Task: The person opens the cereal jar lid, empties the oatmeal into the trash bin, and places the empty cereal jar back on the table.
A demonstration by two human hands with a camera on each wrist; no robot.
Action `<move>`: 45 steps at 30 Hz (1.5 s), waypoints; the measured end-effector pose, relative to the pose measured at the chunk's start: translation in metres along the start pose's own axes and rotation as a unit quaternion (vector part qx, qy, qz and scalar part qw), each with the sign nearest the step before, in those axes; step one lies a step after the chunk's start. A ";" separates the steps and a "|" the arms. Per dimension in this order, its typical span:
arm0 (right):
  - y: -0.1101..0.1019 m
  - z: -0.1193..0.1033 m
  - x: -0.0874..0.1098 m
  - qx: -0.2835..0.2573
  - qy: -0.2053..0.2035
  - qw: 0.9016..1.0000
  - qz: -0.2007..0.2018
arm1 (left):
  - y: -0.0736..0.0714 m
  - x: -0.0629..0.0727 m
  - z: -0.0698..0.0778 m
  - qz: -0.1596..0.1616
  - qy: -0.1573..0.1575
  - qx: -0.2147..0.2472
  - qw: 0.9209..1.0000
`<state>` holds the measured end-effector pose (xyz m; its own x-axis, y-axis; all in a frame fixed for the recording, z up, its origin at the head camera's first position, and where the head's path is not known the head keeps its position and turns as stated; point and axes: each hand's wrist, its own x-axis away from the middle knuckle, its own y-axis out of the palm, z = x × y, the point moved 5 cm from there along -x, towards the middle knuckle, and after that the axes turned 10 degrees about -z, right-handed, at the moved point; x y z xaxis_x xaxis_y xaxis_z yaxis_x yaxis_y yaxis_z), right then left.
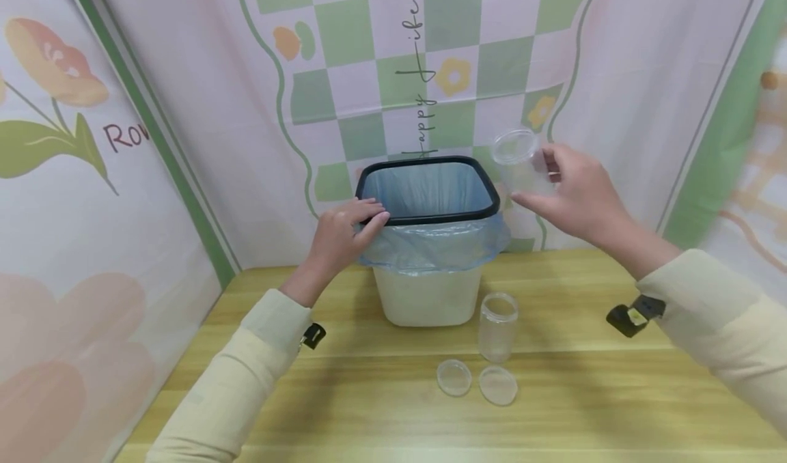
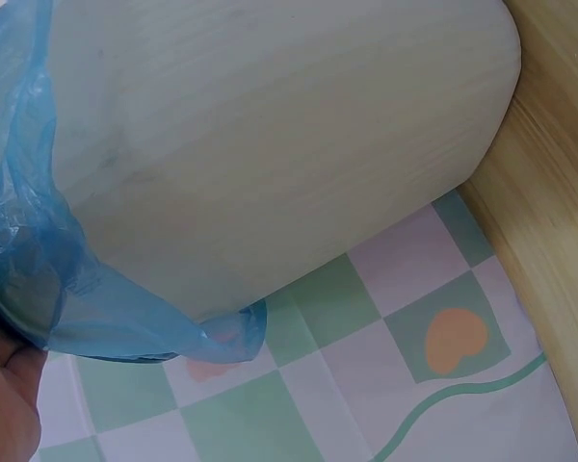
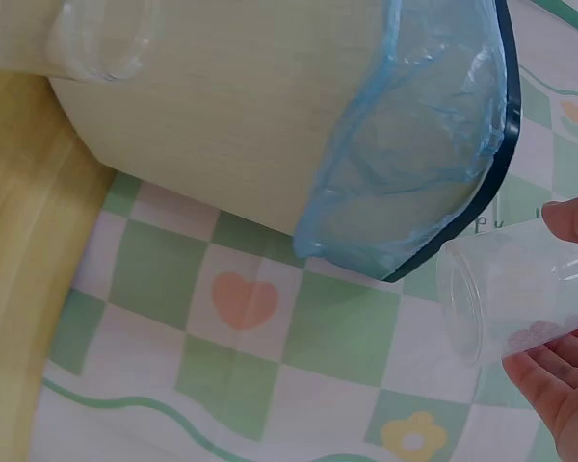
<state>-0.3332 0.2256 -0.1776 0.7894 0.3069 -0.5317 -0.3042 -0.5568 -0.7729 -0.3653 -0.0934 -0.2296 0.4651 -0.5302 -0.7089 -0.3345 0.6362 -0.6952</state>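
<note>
My left hand [image 1: 344,234] rests on the left front corner of a bin's black rim [image 1: 430,218], fingers lying over the edge and thumb along the front. The pale bin [image 1: 427,299] stands upright with a blue plastic bag [image 1: 430,244] lining it and folded down outside. To the right of the rim, my right hand [image 1: 581,190] holds a clear plastic jar [image 3: 506,289] in the air between thumb and fingers. Its mouth is uncovered. A second clear jar [image 1: 498,333], also without a lid, stands on the table by the bin's right front.
Two clear round lids, a left one [image 1: 453,377] and a right one [image 1: 498,385], lie on the wooden table [image 1: 369,395] in front of the standing jar. A curtain [image 1: 344,33] with green checks hangs close behind the bin; another patterned cloth [image 1: 80,231] hangs along the left.
</note>
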 end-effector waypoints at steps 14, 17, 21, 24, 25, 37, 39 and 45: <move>0.015 0.028 0.043 -0.059 0.056 0.997 -0.006 | 0.000 0.000 -0.001 0.003 0.007 0.000 1.000; 0.019 0.032 0.051 -0.066 0.061 0.996 -0.007 | 0.000 0.000 -0.001 0.003 0.006 -0.001 1.000; 0.025 0.038 0.060 -0.079 0.077 0.994 -0.015 | 0.001 0.000 -0.001 0.003 0.006 -0.003 1.000; 0.030 0.044 0.069 -0.083 0.095 0.992 -0.024 | 0.001 0.000 -0.002 0.003 0.007 -0.004 1.000; 0.032 0.047 0.072 -0.085 0.102 0.991 -0.026 | 0.001 0.001 -0.002 0.003 0.007 -0.003 1.000; 0.058 0.070 0.102 -0.117 0.117 0.985 -0.052 | 0.002 0.000 -0.002 -0.001 0.006 -0.003 1.000; 0.063 0.072 0.106 -0.120 0.121 0.984 -0.059 | 0.002 0.000 -0.002 -0.003 0.004 -0.003 1.000; 0.078 0.080 0.113 -0.123 0.134 0.980 -0.080 | 0.001 0.000 -0.002 -0.004 0.000 -0.004 1.000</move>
<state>-0.3097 0.2786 -0.3254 0.9383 0.2092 -0.2752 -0.0543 -0.6970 -0.7150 -0.3672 -0.0935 -0.2306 0.4685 -0.5353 -0.7028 -0.3369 0.6271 -0.7023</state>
